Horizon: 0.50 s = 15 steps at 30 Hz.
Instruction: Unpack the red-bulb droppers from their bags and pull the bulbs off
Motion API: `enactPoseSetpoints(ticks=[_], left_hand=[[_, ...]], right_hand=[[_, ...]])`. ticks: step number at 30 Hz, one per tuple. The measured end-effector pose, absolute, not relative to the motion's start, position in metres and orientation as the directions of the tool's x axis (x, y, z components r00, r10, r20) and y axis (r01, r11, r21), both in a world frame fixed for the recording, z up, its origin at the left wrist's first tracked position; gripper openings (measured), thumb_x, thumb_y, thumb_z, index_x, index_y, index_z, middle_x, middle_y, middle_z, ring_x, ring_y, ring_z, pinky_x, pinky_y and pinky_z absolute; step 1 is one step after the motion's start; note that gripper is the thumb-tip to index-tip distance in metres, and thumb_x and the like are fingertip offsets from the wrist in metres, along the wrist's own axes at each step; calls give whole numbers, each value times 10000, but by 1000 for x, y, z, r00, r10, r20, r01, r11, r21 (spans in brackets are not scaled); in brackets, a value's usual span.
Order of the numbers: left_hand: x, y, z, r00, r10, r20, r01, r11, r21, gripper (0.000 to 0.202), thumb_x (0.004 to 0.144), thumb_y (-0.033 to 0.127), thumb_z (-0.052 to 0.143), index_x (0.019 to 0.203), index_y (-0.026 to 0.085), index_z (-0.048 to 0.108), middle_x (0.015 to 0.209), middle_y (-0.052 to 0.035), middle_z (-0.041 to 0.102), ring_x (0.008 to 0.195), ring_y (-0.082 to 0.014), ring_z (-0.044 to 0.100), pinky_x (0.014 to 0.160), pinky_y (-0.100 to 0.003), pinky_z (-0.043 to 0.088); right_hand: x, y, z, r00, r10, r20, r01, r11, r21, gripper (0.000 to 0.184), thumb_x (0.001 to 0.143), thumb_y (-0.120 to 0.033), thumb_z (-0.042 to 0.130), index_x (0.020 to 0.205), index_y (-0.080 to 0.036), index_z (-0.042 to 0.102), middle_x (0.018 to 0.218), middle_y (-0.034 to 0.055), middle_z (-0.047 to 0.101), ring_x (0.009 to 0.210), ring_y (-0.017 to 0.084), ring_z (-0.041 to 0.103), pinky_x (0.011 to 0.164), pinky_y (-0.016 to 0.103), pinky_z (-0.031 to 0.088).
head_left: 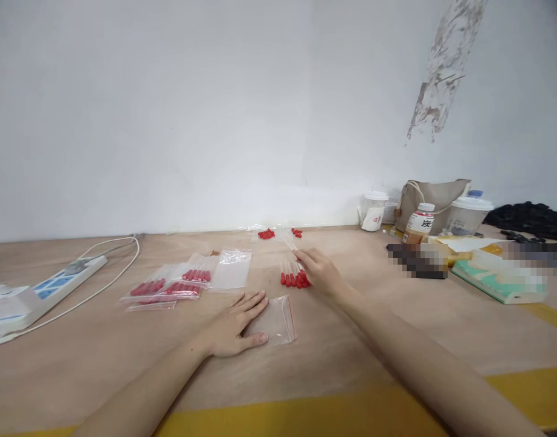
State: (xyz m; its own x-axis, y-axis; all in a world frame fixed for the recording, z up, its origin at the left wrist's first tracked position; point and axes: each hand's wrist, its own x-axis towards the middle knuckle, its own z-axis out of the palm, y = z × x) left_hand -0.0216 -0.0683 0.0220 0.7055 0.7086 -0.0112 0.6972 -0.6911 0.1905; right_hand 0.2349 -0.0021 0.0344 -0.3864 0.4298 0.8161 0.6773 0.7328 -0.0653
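Note:
My left hand [237, 325] lies flat with its fingers spread, partly over a clear zip bag [281, 321] that has a red strip along one edge. To the right, my right hand [321, 270] has its fingers pinched together at a small row of thin, clear sticks with red ends [294, 279]. A pale stick tip shows beyond the fingertips; the rest is hidden by the hand. Left of the row rests a flat zip bag [232, 268]. Several filled zip bags [169, 285] with red-ended pieces inside overlap farther left.
Near the wall lie two small heaps of red pieces [266, 233] on clear plastic. A white power strip [55, 291] with a looping cable is at left. Cups, a drink bottle [418, 226], a grey bag [431, 197] and a green-and-white box [499, 279] crowd the right.

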Motion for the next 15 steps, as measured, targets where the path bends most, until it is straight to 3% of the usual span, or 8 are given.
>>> enactPoseSetpoints(ticks=[3,6,15], left_hand=[[-23,-69,22,707,707,-10,696,-692,191,713,798,591,343,1368,274,56,1436,-33,72,1312,-232,109,1070,-437,104],[-23,-68,23,707,708,-4,695,-692,196,712,795,593,346,1368,274,67,1436,-34,79,1310,-239,111,1067,-438,117],[-21,-69,24,700,714,-14,702,-684,198,720,788,600,353,1368,264,92,1434,-40,94,1308,-248,119,1066,-441,121]], right_hand=[[223,6,21,-561,377,737,715,670,201,289,843,-74,345,1055,-111,536,965,116,606,874,196,527,747,314,458],[216,7,12,-644,394,656,709,629,318,265,837,-77,378,1052,-92,532,946,116,600,858,196,514,765,301,439],[206,-3,3,-627,553,549,769,554,320,163,838,-132,429,849,-129,591,810,71,612,757,176,503,664,290,353]])
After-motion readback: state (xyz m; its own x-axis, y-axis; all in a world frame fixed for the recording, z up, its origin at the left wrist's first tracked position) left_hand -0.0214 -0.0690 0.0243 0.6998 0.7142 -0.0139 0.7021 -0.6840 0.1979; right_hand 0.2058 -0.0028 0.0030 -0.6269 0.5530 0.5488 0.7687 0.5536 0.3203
